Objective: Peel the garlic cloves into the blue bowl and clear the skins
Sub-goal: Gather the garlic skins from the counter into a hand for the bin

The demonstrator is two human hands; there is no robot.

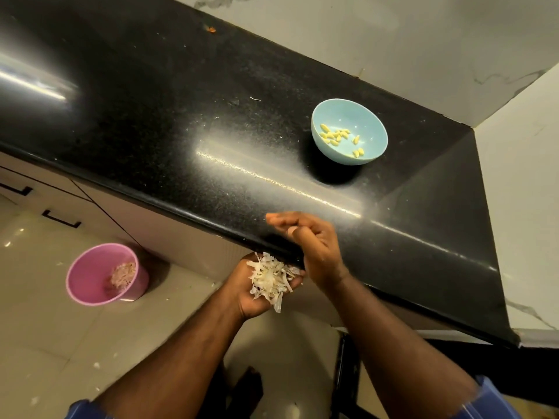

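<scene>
Cupped palm-up just below the surface's front edge, the left hand (pixel 257 285) is cradling a heap of garlic skins (pixel 272 278); its grip is a loose scoop, fingers curling up around the pile, with a few skins hanging over the side of the palm. Right hand (pixel 305 240) is resting its edge on the lip of the surface (pixel 211 122), directly above the left palm, its grip released, fingers straight and pointing left, holding nothing. Both hands are nearly touching at the skins.

Farther back on the black surface, toward the right corner, the bowl (pixel 373 128) is sitting upright, well apart from the hands. Peeled cloves (pixel 334 136) are lying inside it in a loose scatter across the bottom, most grouped at the left, a few nearer the right side.

Down on the tiled floor (pixel 45 328) to the left, a pink bin (pixel 90 285) is standing against the cabinet (pixel 169 231), with a clump of skins already lying inside it. Small white flecks are dotting the floor around it. Blue sleeves (pixel 490 400) are showing at the bottom edge.
</scene>
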